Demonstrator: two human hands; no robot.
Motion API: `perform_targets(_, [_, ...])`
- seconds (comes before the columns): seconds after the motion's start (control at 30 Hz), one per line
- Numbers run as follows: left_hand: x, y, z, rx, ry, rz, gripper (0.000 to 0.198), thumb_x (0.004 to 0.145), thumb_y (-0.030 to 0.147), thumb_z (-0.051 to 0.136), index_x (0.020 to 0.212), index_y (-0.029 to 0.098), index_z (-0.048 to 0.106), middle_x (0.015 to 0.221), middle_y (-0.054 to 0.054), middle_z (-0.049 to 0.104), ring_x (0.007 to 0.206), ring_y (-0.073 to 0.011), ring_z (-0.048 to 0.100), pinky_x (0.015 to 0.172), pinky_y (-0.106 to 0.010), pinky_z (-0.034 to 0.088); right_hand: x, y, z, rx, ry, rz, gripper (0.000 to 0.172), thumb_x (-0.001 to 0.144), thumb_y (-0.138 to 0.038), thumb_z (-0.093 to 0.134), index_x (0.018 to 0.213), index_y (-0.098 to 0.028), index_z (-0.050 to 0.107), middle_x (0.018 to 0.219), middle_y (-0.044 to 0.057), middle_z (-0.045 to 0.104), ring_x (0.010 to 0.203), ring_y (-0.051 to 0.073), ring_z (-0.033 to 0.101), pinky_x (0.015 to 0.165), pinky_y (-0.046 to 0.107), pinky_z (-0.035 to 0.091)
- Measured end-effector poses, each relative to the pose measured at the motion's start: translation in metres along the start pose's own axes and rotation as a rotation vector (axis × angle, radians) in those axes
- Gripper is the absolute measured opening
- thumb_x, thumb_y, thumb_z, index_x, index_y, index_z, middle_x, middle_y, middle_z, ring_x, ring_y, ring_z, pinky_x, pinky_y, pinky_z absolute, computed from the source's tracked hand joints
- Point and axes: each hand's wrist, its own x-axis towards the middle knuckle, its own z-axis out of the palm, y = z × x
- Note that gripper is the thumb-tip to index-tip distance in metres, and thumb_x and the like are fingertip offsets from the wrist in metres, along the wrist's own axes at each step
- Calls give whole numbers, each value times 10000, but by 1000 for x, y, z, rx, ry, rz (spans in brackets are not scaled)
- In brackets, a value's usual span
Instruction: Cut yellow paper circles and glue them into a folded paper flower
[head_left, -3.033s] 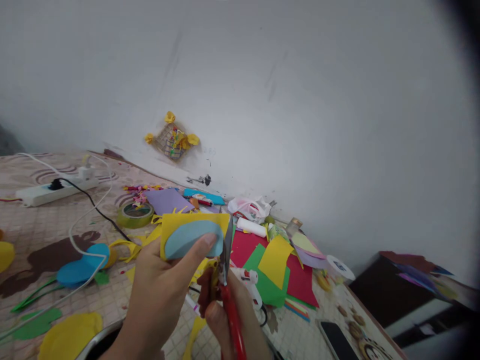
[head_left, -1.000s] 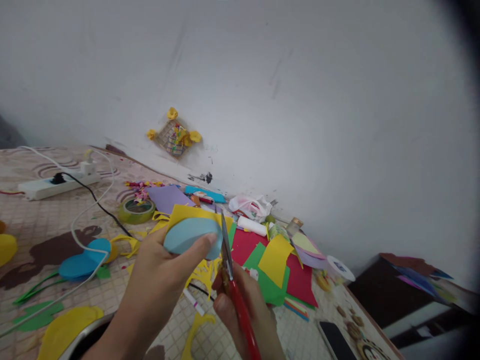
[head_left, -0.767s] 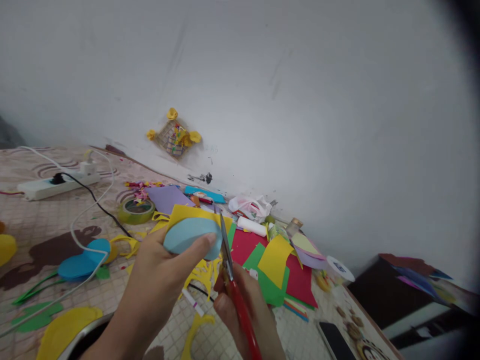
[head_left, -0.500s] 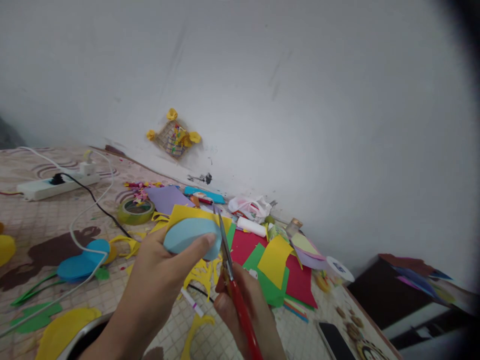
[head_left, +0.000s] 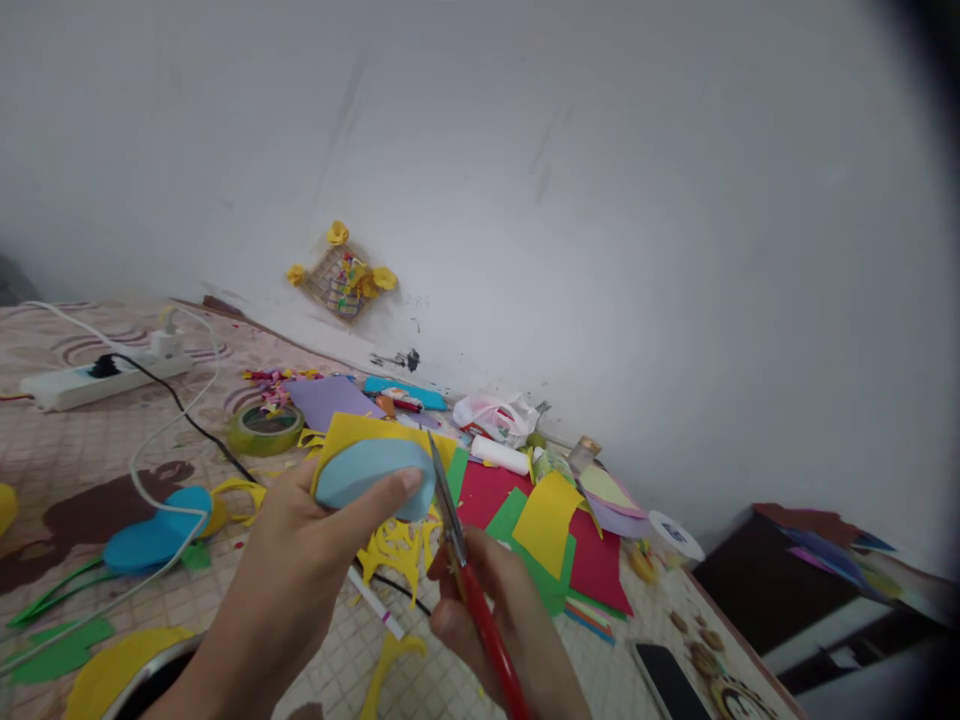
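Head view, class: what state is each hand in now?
Left hand: closed, holding a light-blue rounded paper-like piece against a yellow paper-like sheet.
Right hand: closed, holding red-handled metal scissors.

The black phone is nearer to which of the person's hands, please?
Right: the right hand, holding scissors, is left of the black phone; the left hand is farther left.

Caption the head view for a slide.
Left grip holds a light-blue piece over a yellow sheet; right grip holds scissors at their edge.
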Motion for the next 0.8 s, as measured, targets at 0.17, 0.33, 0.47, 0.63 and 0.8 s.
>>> perform_targets(0.17, [2,6,-5,16,21,-18,251,638,376,793,746,180,680,682,-4,701,578,-180,647,515,-256,517,4,17,-38,88,-104,49,418,637,-490,801,836,-199,577,734,-2,596,628,137,537,542,231,424])
perform_targets(0.33, [-1,-8,8,315,-311,-28,216,699,380,734,724,177,663,657,13,645,604,-152,599,555,-232,484,4,17,-22,396,176,-236,302,768,-409,716,923,-244,516,988,40,622,891,199,600,783,331,490])
perform_targets(0.47, [-5,-15,23,465,-538,-54,230,749,366,656,641,169,609,590,38,561,550,-106,492,504,-192,407,4,9,-10,407,273,-125,280,723,-305,744,876,-228,522,894,7,555,833,177,569,757,313,477])
perform_targets(0.63, [-4,-14,25,484,-537,-73,220,743,378,660,685,167,639,655,14,626,592,-122,526,545,-205,425,3,7,-10,402,310,-151,195,746,-231,691,865,-218,538,839,-6,529,777,149,534,697,277,463])
perform_targets(0.8, [-6,-22,23,368,-500,-105,219,747,387,670,715,172,689,682,-9,677,656,-153,597,628,-235,484,4,6,-5,416,400,-168,237,751,-316,704,861,-239,508,782,-32,501,688,133,516,647,263,466])
